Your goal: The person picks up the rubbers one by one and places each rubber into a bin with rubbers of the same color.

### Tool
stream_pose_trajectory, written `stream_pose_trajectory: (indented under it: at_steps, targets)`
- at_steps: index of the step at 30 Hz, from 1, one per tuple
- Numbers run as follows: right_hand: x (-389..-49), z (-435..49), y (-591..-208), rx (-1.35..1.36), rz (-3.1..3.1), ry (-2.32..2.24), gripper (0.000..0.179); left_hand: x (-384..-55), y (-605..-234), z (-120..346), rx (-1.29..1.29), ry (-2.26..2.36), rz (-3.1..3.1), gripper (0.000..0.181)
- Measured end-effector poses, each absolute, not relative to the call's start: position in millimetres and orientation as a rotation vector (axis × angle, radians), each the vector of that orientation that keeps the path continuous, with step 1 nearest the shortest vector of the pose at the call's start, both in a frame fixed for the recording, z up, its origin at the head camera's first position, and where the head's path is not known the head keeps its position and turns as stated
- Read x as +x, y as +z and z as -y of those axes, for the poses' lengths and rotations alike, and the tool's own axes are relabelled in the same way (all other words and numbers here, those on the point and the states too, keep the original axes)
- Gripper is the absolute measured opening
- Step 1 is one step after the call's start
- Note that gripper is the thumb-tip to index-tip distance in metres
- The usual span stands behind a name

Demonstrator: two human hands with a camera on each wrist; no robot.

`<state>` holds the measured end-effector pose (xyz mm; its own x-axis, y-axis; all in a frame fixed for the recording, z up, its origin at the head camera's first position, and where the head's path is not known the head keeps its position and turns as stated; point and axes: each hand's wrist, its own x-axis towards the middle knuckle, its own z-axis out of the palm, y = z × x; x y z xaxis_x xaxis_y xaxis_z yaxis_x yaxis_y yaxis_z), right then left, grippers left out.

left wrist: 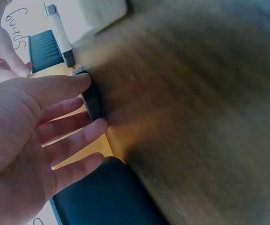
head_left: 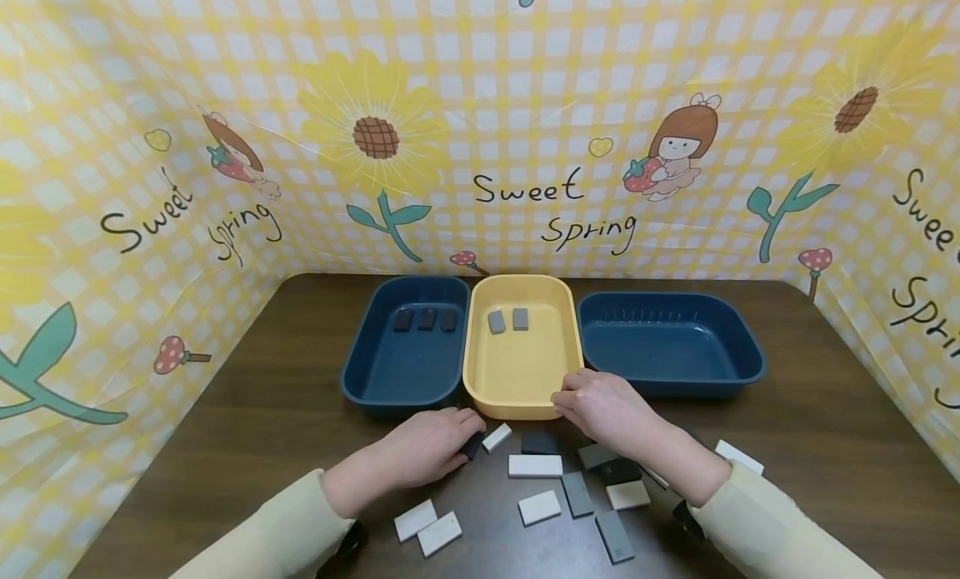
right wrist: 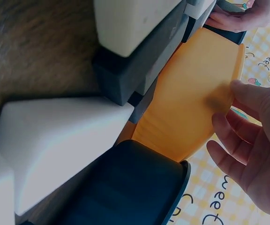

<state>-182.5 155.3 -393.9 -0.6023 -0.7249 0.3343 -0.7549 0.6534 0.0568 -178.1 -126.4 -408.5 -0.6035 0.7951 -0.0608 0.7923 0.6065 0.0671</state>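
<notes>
My left hand (head_left: 429, 446) pinches a black rectangular block (head_left: 472, 446) between thumb and fingertips, just in front of the trays; the left wrist view shows the dark block (left wrist: 93, 101) standing on edge in the pinch. Beside it lies a small white block (head_left: 497, 437). With thumb and index finger, my right hand (head_left: 611, 408) grips the rim of the yellow tray (head_left: 517, 411) at its front right corner. Two grey blocks (head_left: 521, 319) lie inside that tray, towards the back. The right wrist view shows the right thumb (right wrist: 247, 93) against the rim.
A blue tray (head_left: 397, 408) left of the yellow one holds three black blocks (head_left: 426, 318). Another blue tray (head_left: 675, 387) stands at the right. White blocks (head_left: 535, 466), grey blocks (head_left: 577, 494) and black blocks lie scattered in front, several under the right forearm. A patterned cloth surrounds the table.
</notes>
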Motion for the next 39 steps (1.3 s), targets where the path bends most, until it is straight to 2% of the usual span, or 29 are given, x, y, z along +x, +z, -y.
stream_pose_trajectory:
  at_steps: [19,28,34,39]
  targets:
    - [-182,-153,-394,1.18,2.539,0.138,0.006,-163,-404,142,1.261,0.297,-2.71,0.036]
    - [-182,-154,-394,1.174,2.536,0.147,0.007,-145,-387,158,1.218,0.471,-2.751,0.045]
    - [-182,-154,-393,1.167,2.553,0.128,0.005,-140,-371,171,1.135,0.563,-2.793,0.045]
    - [-181,-151,-393,1.136,2.577,0.176,0.008,-141,-361,182,1.163,0.587,-2.878,0.046]
